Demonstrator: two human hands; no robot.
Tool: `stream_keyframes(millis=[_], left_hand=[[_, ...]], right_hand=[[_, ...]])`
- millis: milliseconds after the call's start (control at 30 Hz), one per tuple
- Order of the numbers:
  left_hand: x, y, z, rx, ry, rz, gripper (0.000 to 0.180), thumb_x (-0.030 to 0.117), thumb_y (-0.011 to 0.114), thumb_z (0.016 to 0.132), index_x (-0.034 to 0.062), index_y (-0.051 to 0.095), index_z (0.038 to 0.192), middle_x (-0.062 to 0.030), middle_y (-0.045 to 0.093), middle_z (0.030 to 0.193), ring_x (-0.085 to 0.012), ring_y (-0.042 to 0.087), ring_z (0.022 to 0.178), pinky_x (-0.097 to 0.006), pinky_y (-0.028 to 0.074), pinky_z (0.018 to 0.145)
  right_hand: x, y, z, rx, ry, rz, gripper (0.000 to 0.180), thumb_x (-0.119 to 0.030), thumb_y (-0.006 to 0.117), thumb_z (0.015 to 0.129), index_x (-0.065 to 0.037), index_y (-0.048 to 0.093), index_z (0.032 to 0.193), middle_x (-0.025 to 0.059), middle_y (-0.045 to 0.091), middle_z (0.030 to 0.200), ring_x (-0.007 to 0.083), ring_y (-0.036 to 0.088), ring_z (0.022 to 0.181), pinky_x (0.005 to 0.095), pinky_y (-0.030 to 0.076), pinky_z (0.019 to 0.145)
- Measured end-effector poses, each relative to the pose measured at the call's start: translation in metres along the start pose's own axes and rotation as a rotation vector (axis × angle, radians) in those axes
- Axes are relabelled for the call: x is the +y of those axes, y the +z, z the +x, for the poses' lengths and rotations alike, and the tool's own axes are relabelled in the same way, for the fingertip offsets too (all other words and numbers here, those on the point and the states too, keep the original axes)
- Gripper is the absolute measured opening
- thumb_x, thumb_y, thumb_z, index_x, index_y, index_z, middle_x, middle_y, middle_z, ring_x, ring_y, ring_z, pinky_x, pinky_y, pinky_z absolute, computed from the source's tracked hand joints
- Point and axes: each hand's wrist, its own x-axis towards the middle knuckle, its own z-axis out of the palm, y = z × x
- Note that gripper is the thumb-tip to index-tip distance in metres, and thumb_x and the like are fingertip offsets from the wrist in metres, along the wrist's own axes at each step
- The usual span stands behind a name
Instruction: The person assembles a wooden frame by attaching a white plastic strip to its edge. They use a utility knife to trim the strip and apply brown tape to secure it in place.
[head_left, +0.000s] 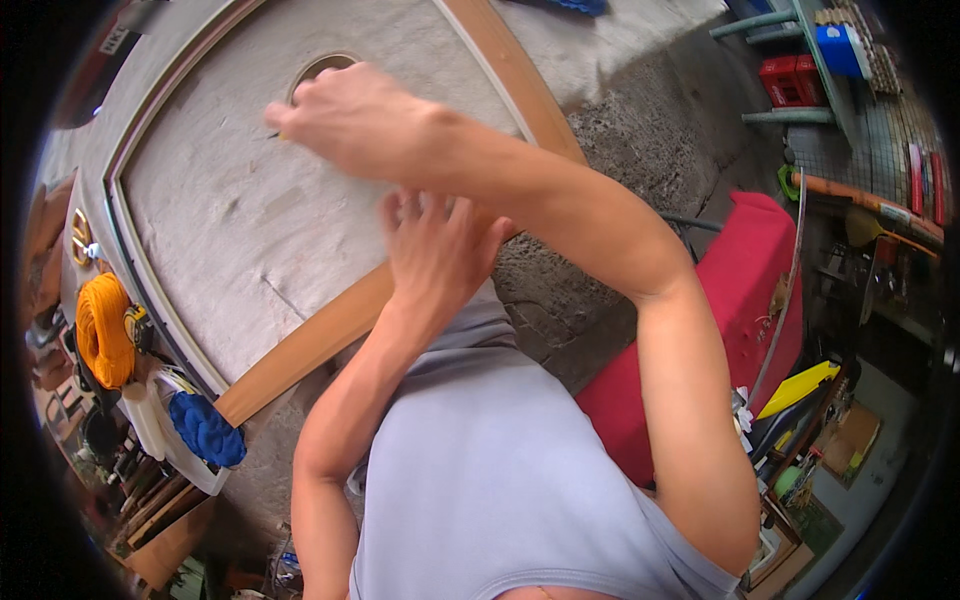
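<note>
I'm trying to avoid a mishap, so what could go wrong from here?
Your right hand reaches past your left hand, so the arms could bump. The ring is partly hidden by your right hand and might get knocked; I can't tell whether you're touching it. The blue cord lies by the end of the wood strip and might snag if the strip moves.
</note>
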Motion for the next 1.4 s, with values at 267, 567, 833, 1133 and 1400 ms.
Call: stream_keyframes(millis=[267, 567, 833, 1133, 1400], left_hand=[[-0.112, -0.104, -0.165, 0.116, -0.378, 0.27, 0.06, 0.044, 0.084, 0.07, 0.0145, 0.066, 0.118, -0.0067, 0.058, 0.115, -0.0264, 0.048, 0.118, -0.043, 0.031, 0.102], [-0.17, -0.176, -0.284, 0.277, -0.823, 0.126, 0.042, 0.019, 0.079, 0.081, 0.004, 0.067, 0.118, -0.0099, 0.064, 0.108, -0.0221, 0.06, 0.102, -0.033, 0.046, 0.092], [-0.184, -0.193, -0.292, 0.267, -1.001, -0.161, 0.031, 0.002, 0.069, 0.081, -0.0023, 0.069, 0.112, -0.0106, 0.073, 0.096, -0.0133, 0.068, 0.086, -0.026, 0.052, 0.081], [-0.194, -0.197, -0.291, 0.223, -1.051, -0.199, 0.025, 0.004, 0.073, 0.077, -0.0016, 0.072, 0.101, -0.0086, 0.074, 0.08, -0.0117, 0.07, 0.072, -0.024, 0.054, 0.069], [-0.198, -0.199, -0.283, 0.188, -1.034, -0.089, 0.014, 0.007, 0.074, 0.078, -0.0015, 0.072, 0.088, -0.007, 0.07, 0.068, -0.0088, 0.065, 0.062, -0.024, 0.051, 0.059]], right_hand=[[0.076, -0.059, -0.189, 0.229, 0.745, 0.355, 0.029, -0.02, 0.072, 0.084, -0.001, 0.062, 0.102, 0.0093, 0.068, 0.077, 0.0131, 0.066, 0.072, 0.0296, 0.051, 0.066], [0.058, -0.012, -0.248, 0.273, 0.929, 0.487, 0.025, -0.008, 0.072, 0.085, 0.002, 0.06, 0.104, 0.004, 0.071, 0.087, 0.0082, 0.065, 0.082, 0.0259, 0.053, 0.075], [0.062, -0.022, -0.256, 0.16, 0.851, 0.467, 0.022, -0.002, 0.07, 0.087, 0.0, 0.057, 0.104, 0.0036, 0.066, 0.087, 0.0077, 0.061, 0.081, 0.0245, 0.052, 0.075], [0.053, -0.026, -0.233, 0.098, 0.789, 0.323, 0.019, -0.003, 0.069, 0.088, 0.0, 0.058, 0.102, 0.0027, 0.064, 0.081, 0.0064, 0.059, 0.073, 0.022, 0.048, 0.066], [0.06, -0.027, -0.219, 0.009, 0.745, 0.191, 0.015, -0.009, 0.066, 0.092, 0.002, 0.058, 0.098, 0.0007, 0.057, 0.074, 0.0063, 0.053, 0.066, 0.0253, 0.045, 0.06]])
